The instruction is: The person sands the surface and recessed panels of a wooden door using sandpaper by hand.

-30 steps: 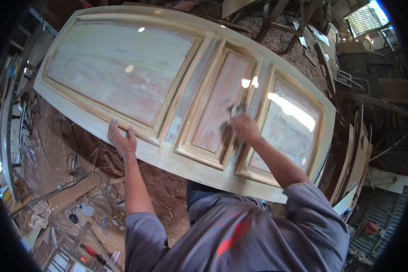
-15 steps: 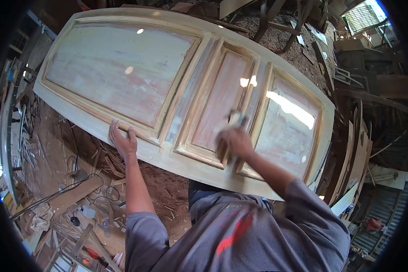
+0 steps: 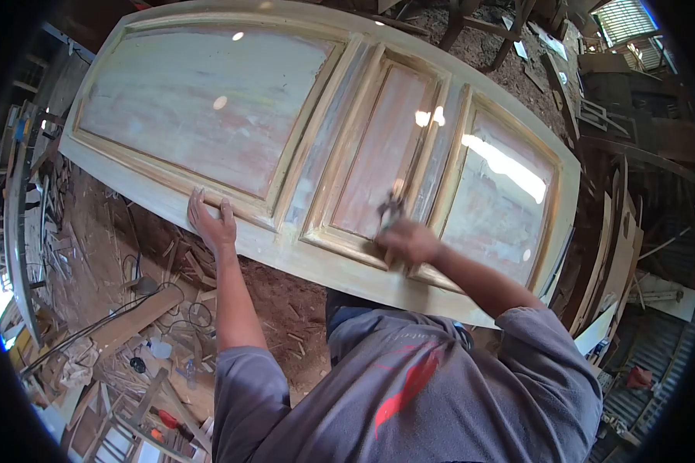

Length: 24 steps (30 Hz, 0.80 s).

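A large panelled door [image 3: 278,251] with raised gold-brown mouldings lies flat in front of me, its three recessed panels whitish and pink. My left hand [image 3: 214,224] rests on its near edge, fingers spread over the lower moulding of the biggest panel. Over the lower right corner of the narrow middle panel, my right hand [image 3: 409,241] is closed round a small dark object [image 3: 391,210]. The object is blurred and mostly covered by the fingers, so I cannot tell what it is.
Wood scraps and shavings litter the dirt floor at lower left, with a plank [image 3: 135,316] and black cables. Boards [image 3: 606,255] lean at the right. Wooden trestle legs [image 3: 482,27] stand beyond the door. A metal rail [image 3: 19,231] runs along the left.
My right hand has moved down the right side of the middle panel toward its near corner, still closed. My left hand stays on the door's edge. The view has shifted slightly.
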Each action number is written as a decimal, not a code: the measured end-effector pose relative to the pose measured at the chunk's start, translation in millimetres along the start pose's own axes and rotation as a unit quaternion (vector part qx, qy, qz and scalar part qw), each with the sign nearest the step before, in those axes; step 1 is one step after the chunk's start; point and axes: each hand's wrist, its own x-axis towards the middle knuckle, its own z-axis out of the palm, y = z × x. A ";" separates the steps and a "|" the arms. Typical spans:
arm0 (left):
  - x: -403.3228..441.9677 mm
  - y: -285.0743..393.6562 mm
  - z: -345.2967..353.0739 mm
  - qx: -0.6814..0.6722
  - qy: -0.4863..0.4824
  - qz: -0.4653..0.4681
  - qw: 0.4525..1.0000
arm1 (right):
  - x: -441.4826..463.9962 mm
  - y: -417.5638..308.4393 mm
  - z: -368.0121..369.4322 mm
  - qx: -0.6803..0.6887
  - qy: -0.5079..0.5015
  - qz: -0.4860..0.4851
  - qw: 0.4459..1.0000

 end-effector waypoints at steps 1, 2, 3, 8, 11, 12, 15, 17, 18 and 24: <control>-1.2 -1.7 -2.3 -0.002 0.001 0.006 1.000 | 17.5 3.8 -22.1 -0.021 0.000 0.067 0.998; -1.4 -2.2 -1.8 -0.006 0.003 0.012 1.000 | 29.4 23.1 -26.8 -0.021 0.058 0.121 0.991; 0.2 -2.1 0.3 -0.011 0.010 0.016 1.000 | 37.5 40.6 -27.1 -0.024 0.116 0.171 0.978; 0.9 -3.4 4.3 -0.016 0.015 0.018 1.000 | 5.5 -18.9 14.3 0.073 0.007 0.067 0.995; -1.9 -2.8 1.0 -0.008 0.009 0.012 1.000 | 9.2 9.8 -3.1 -0.027 0.043 0.028 0.998; -0.1 -2.7 1.8 -0.007 0.007 0.014 1.000 | 25.9 27.6 -16.3 -0.061 0.064 0.079 0.993; 0.6 -3.7 2.8 -0.003 0.015 0.019 1.000 | 37.9 22.7 -18.4 -0.167 0.042 0.164 0.971; 1.2 -5.8 6.1 -0.006 0.018 0.018 1.000 | 19.3 -15.2 -0.3 -0.074 -0.006 0.138 0.988; 0.8 -5.1 3.9 -0.006 0.018 0.016 1.000 | 13.2 -19.9 4.5 0.015 -0.007 0.002 1.000; -1.0 -5.8 3.5 -0.002 0.010 0.007 1.000 | 44.4 46.4 -31.5 -0.115 0.022 0.204 0.972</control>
